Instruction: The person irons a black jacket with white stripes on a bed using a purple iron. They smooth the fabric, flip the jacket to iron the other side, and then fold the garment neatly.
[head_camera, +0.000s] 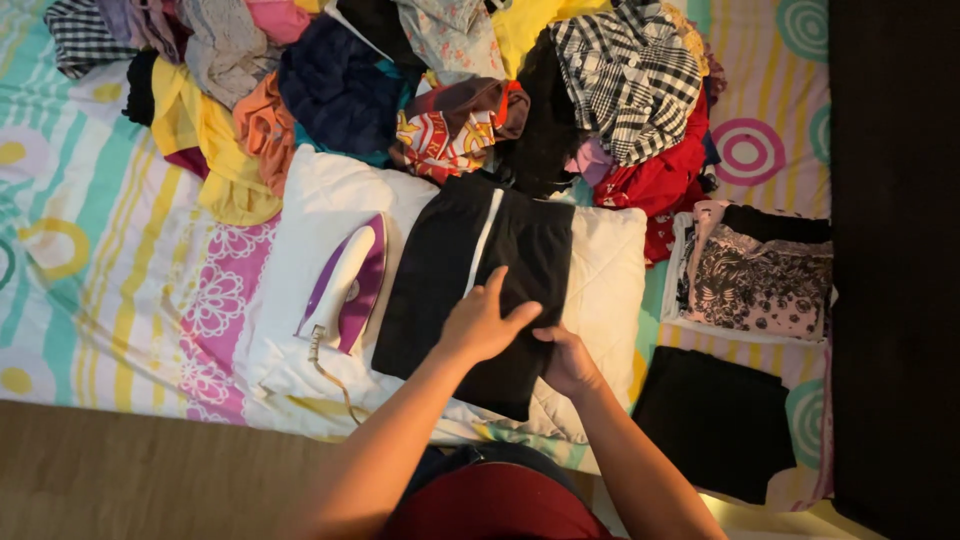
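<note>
Head camera, looking down: a person's left hand lies flat and open, fingers spread, pressing on a black garment with a white stripe. Just right of it, touching, the right hand curls closed over the garment's edge, pinching the cloth. The garment rests under both hands on a white quilted pad. Left of the left hand, near but apart, a purple-and-white iron lies on the pad. Beyond the fingertips sits a heap of mixed clothes; right of the right hand, folded garments.
</note>
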